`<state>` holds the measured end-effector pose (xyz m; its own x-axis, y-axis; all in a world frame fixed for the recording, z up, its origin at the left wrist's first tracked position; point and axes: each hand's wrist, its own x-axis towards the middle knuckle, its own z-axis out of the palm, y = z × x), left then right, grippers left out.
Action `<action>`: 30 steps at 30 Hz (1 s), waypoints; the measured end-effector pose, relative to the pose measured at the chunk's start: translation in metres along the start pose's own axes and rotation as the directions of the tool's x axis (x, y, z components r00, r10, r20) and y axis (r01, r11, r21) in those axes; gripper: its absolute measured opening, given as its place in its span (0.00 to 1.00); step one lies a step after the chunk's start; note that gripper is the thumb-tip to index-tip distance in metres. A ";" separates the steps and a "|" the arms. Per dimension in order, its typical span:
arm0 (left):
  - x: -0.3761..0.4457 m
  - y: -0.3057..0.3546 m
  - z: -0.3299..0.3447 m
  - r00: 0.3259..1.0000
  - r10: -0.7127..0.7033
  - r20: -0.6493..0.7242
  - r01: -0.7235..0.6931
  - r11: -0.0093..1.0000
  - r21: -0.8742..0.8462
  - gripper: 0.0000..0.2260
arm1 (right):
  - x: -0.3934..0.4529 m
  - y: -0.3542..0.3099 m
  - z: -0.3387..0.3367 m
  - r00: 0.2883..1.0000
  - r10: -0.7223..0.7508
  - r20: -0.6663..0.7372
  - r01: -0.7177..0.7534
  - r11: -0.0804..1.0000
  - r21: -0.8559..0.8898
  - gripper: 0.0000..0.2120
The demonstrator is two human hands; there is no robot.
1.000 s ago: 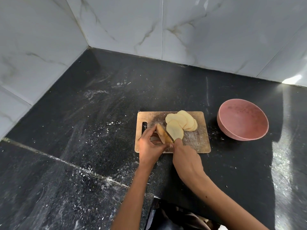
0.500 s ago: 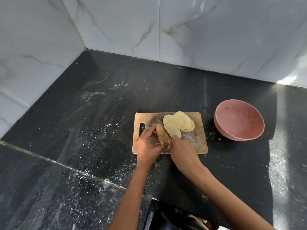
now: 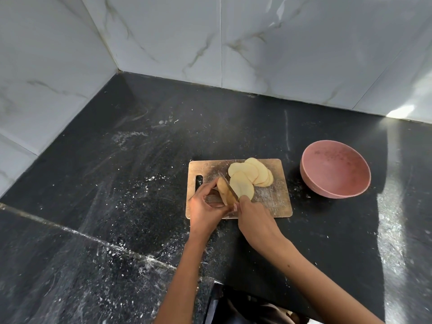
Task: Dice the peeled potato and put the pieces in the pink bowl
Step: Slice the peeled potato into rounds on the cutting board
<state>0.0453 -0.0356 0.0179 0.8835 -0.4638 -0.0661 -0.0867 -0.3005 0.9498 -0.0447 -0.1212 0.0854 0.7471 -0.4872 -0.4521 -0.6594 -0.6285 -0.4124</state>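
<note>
A wooden cutting board (image 3: 273, 202) lies on the black counter. On it my left hand (image 3: 205, 209) pinches the remaining end of the peeled potato (image 3: 223, 191), standing on edge. My right hand (image 3: 253, 217) grips a knife whose blade (image 3: 228, 187) rests against the potato's cut face; the handle is hidden in my fist. Several round pale slices (image 3: 250, 176) lie fanned out on the board to the right of the blade. The pink bowl (image 3: 335, 169) stands to the right of the board, with no potato in it.
The black stone counter (image 3: 117, 183) is dusted with white specks and meets white marble-tiled walls (image 3: 257, 47) at the back and left. A seam (image 3: 93, 239) crosses the counter at the lower left. The counter's front edge lies near my forearms.
The view has shifted slightly. My hands, knife and potato keep nearly the same pose on the board; the slices lie as before.
</note>
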 end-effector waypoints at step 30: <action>-0.001 0.005 -0.001 0.998 -0.057 0.022 0.059 0.993 -0.098 0.34 | 0.007 -0.001 0.005 1.000 0.008 0.019 -0.009 0.999 0.039 0.06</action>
<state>0.0449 -0.0354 0.0229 0.8765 -0.4645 -0.1266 0.0106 -0.2443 0.9697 -0.0395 -0.1207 0.0786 0.7401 -0.4804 -0.4705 -0.6686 -0.6004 -0.4388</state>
